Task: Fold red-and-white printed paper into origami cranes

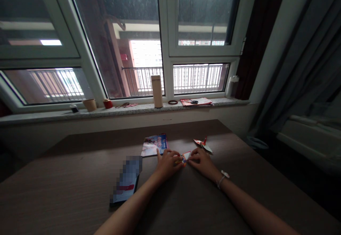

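Observation:
Between my two hands is a small, colourful folded piece of paper [185, 157], with white, orange and blue patches. My left hand [168, 162] pinches its left side, fingers closed. From the other side my right hand [201, 160], with a bracelet [222, 178] at the wrist, grips the right edge between thumb and fingers. Fingertips hide part of the folds. Just beyond my right hand rests a folded paper crane [204, 145] in red and pale green. A printed colour sheet [153, 145] lies flat behind my left hand.
A phone or tablet [127, 180] with a blurred screen lies left of my left forearm on the brown table [66, 181]. Along the window sill stand a beige flask [157, 92], a paper cup [90, 104], a red spool [108, 103], and scissors [194, 102] on papers.

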A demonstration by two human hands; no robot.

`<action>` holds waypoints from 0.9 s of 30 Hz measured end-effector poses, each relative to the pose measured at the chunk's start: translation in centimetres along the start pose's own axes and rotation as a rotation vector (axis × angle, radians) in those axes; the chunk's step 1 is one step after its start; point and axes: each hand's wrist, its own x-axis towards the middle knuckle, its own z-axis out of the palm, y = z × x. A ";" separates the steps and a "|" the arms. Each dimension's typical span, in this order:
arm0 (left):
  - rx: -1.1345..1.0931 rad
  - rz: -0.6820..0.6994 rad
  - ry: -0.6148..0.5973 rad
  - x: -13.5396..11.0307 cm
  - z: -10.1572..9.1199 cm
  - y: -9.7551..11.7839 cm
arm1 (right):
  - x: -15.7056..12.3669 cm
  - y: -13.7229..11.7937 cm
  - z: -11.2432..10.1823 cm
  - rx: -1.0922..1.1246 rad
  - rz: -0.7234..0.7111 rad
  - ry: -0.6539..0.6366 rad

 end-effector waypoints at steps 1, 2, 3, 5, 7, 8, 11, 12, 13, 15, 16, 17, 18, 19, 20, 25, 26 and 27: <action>0.004 -0.002 0.002 0.0 0.0 0.1 | -0.1 -0.1 0.0 -0.013 -0.008 -0.007; 0.007 -0.005 0.004 0.0 0.0 0.1 | -0.1 -0.2 0.0 -0.025 -0.012 -0.015; 0.008 -0.008 0.007 0.0 0.0 0.2 | -0.1 -0.4 0.0 -0.038 -0.007 -0.022; 0.003 -0.015 0.011 0.0 -0.1 0.3 | -0.1 -0.6 0.0 -0.065 0.027 -0.032; -0.004 -0.024 0.003 0.1 -0.1 0.4 | 0.0 -0.8 -0.1 -0.099 0.066 -0.031; -0.007 -0.028 -0.002 0.1 -0.1 0.4 | 0.1 -0.8 -0.2 -0.120 0.079 -0.022; -0.013 -0.038 -0.011 0.2 -0.1 0.4 | 0.2 -0.9 -0.3 -0.191 0.098 0.030; -0.013 -0.040 -0.012 0.2 0.0 0.4 | 0.3 -0.8 -0.3 -0.215 0.104 0.047; -0.012 -0.042 -0.013 0.2 0.0 0.4 | 0.3 -0.8 -0.3 -0.238 0.108 0.058; -0.008 -0.043 -0.013 0.3 0.1 0.3 | 0.4 -0.7 -0.3 -0.283 0.116 0.072; -0.006 -0.041 -0.011 0.3 0.1 0.3 | 0.5 -0.6 -0.2 -0.306 0.119 0.077; -0.006 -0.037 -0.010 0.3 0.1 0.3 | 0.5 -0.6 -0.2 -0.329 0.121 0.082; -0.007 -0.034 -0.011 0.3 0.1 0.2 | 0.6 -0.6 -0.1 -0.351 0.121 0.086; -0.008 -0.032 -0.011 0.3 0.1 0.2 | 0.6 -0.6 -0.1 -0.372 0.122 0.090; -0.010 -0.032 -0.012 0.3 0.1 0.2 | 0.7 -0.6 -0.1 -0.392 0.123 0.094; -0.013 -0.033 -0.014 0.3 -0.1 0.3 | 0.9 -0.8 0.1 -0.467 0.141 0.098; -0.009 -0.033 -0.016 0.3 -0.1 0.3 | 0.9 -0.8 0.1 -0.475 0.145 0.097; -0.006 -0.033 -0.017 0.3 -0.1 0.3 | 0.9 -0.8 0.1 -0.482 0.150 0.097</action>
